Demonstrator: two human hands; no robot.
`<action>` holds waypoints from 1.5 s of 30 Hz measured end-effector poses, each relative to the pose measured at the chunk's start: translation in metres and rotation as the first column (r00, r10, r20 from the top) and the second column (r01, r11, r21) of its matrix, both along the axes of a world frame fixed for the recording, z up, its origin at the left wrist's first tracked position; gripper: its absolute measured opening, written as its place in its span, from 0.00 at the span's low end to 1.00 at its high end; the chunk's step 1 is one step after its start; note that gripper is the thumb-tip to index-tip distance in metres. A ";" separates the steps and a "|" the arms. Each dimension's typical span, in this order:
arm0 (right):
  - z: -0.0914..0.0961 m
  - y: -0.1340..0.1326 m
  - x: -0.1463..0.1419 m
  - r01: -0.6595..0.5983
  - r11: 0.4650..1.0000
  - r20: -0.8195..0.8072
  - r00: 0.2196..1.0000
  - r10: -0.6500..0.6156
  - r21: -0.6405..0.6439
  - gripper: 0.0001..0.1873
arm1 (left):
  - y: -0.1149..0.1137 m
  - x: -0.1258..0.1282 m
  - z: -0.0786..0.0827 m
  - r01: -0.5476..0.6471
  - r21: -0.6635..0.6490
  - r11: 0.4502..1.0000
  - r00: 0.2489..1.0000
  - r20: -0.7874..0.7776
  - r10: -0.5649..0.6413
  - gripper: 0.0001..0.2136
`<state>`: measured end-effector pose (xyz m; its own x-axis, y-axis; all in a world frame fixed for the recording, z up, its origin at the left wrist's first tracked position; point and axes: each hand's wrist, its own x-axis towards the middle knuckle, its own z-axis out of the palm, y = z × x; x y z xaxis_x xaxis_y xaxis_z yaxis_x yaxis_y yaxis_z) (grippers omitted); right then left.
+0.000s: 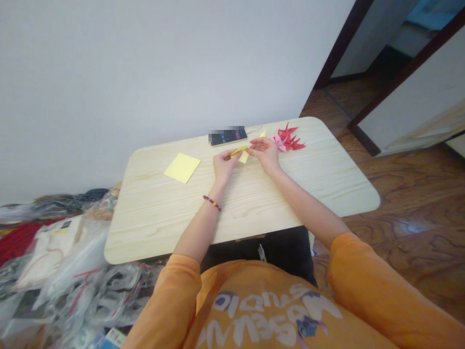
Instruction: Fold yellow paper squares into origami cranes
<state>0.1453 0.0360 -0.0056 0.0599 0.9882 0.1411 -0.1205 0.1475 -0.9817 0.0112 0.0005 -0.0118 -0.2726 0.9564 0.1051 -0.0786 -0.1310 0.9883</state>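
Between my two hands is a piece of folded yellow paper point(244, 156), held a little above the table. My left hand point(224, 166), with a beaded bracelet on its wrist, pinches the paper's left side. At its right side, the thumb and fingertips of my right hand point(265, 152) close on the paper. Folded red paper cranes point(290, 138) and a pink one point(279, 142) sit just beyond my right hand. Another yellow folded piece point(262, 134) shows partly behind that hand. A square of yellow paper point(182, 167) lies flat to the left.
The light wooden table point(152, 213) has rounded corners and stands by a white wall. A phone point(228, 136) lies near its back edge. Plastic bags and cloth point(76, 261) are heaped on the left. A doorway opens at the right, over a wooden floor point(410, 218).
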 end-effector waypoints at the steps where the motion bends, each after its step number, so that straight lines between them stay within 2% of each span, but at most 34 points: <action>1: 0.000 -0.001 -0.001 0.001 0.999 -0.020 1.000 -0.002 -0.033 0.19 | -0.001 0.001 0.000 -0.017 0.021 1.000 1.000 -0.016 0.017 0.09; 5: 0.001 -0.004 -0.002 -0.013 0.993 -0.075 0.997 0.005 -0.114 0.19 | -0.002 0.006 -0.001 -0.059 0.083 0.995 0.996 -0.055 0.064 0.08; 12: 0.004 -0.005 -0.004 0.011 0.992 -0.121 0.992 -0.026 -0.123 0.22 | -0.003 0.009 -0.002 -0.073 0.091 0.993 0.994 -0.070 0.079 0.07; 20: 0.002 -0.004 -0.005 0.031 0.992 -0.035 0.999 -0.035 -0.122 0.21 | -0.002 0.009 -0.004 -0.066 0.083 0.994 0.996 -0.055 0.070 0.07; 25: 0.004 -0.004 -0.006 0.088 0.993 0.118 0.990 -0.079 -0.077 0.18 | -0.005 0.011 0.001 -0.064 0.026 0.998 0.991 -0.115 0.067 0.06; 29: 0.001 -0.003 -0.007 0.110 0.992 0.143 0.985 -0.100 -0.064 0.17 | -0.007 0.012 0.004 -0.076 -0.003 0.997 0.986 -0.147 0.075 0.06; 35: 0.001 -0.001 -0.007 0.096 0.984 0.110 0.991 -0.079 -0.152 0.18 | -0.009 0.014 0.002 -0.054 0.031 0.998 0.988 -0.142 0.058 0.04; 41: 0.007 -0.003 -0.008 0.130 0.945 0.058 0.991 -0.118 -0.300 0.22 | -0.010 0.016 -0.004 -0.033 0.060 0.998 0.981 -0.191 0.044 0.07; 45: 0.004 -0.001 -0.007 0.091 0.940 -0.014 0.995 -0.102 -0.329 0.22 | -0.010 0.016 -0.006 -0.036 0.070 0.997 0.976 -0.212 0.050 0.08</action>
<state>0.1386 0.0350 -0.0021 0.1566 0.9687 -0.1928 -0.1526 -0.1692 -0.9737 0.0274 -0.0098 -0.0175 -0.2778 0.9334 0.2273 0.1400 -0.1948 0.9708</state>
